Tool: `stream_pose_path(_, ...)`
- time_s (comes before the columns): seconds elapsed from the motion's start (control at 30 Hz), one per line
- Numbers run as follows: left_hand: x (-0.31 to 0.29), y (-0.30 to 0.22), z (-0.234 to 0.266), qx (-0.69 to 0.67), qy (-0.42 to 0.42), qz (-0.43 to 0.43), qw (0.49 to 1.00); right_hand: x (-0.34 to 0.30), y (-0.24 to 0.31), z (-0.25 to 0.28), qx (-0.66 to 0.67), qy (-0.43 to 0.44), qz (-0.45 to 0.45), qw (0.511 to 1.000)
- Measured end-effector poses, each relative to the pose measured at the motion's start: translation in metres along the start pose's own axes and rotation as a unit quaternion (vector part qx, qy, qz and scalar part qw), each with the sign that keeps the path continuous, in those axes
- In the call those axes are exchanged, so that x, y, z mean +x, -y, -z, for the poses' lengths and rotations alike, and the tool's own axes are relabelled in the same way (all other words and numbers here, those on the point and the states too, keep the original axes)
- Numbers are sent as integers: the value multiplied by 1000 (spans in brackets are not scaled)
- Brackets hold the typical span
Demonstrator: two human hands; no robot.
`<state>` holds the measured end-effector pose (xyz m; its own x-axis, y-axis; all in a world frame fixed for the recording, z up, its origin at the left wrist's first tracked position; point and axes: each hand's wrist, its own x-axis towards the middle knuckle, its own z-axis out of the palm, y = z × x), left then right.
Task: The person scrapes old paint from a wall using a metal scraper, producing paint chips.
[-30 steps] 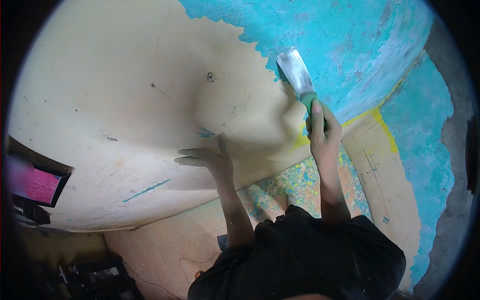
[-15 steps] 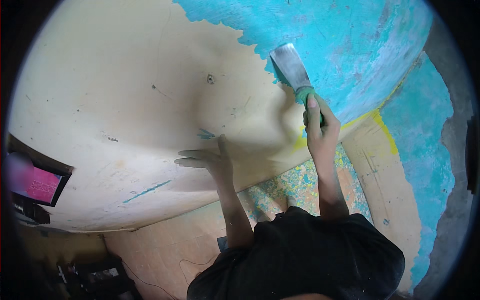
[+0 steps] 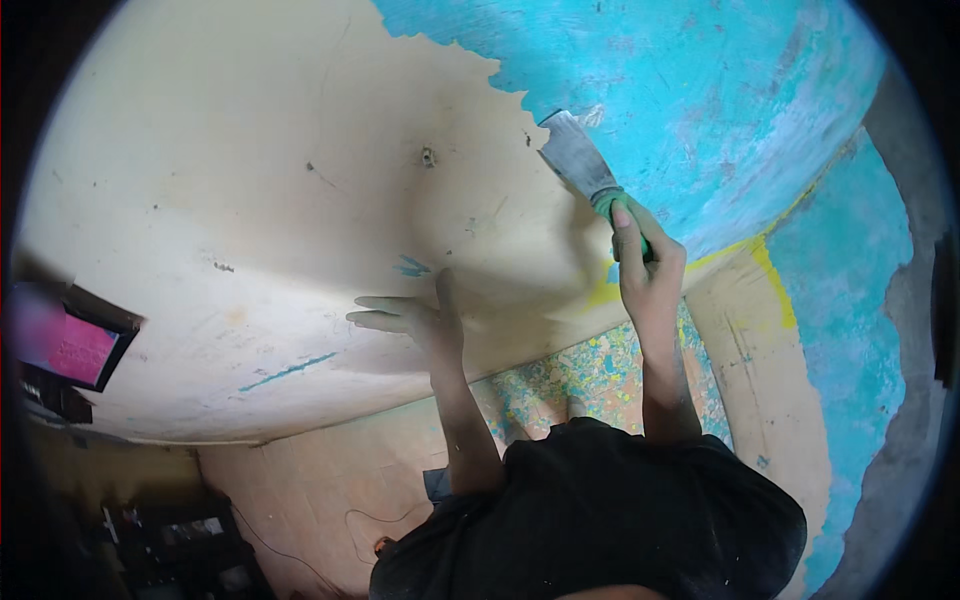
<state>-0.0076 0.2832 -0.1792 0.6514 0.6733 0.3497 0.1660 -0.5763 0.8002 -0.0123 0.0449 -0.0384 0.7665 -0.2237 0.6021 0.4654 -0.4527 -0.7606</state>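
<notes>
My right hand [image 3: 648, 262] is wrapped round the green handle of a paint scraper [image 3: 582, 160]. Its wide metal blade lies against the wall at the ragged border between cream paint [image 3: 390, 110] and a bared turquoise layer [image 3: 690, 110]. A pale loose flake [image 3: 592, 116] shows just beside the blade's tip. My left hand [image 3: 425, 318] rests on the cream part of the wall, fingers spread, holding nothing. Near its fingertips is a small turquoise scratch [image 3: 411, 267] in the cream paint.
Cream, yellow and turquoise paint chips [image 3: 590, 370] litter the tiled floor [image 3: 310, 490] by my feet. A framed pink picture [image 3: 90, 348] hangs at the far left. Below it stands a dark piece of furniture [image 3: 190, 540] with a thin cord nearby. An adjoining wall [image 3: 845, 300] rises at right.
The scraper blade has shifted down and left along the paint border, and a strip of cream there has given way to turquoise. My left hand stays nearly in place.
</notes>
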Motion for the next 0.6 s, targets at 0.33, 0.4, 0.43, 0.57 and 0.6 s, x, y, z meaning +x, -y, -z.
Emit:
stream_pose_path(0.33,-2,-5,-2,-50,4,-13,999,12,24,-19,53,1,-2,999)
stream_pose_path(0.4,-2,-3,3,-51,5,3,999,12,28,-18,43,-3,-7,999)
stream_pose_path(0.43,1,-1,3,-41,4,-4,999,14,29,-17,51,-2,-3,999)
stream_pose_path(0.57,0,1,1,-32,-1,-17,999,14,33,-11,71,18,-18,997)
stream_pose_path(0.6,-1,1,0,-34,-3,-20,999,12,31,-12,72,16,-19,997)
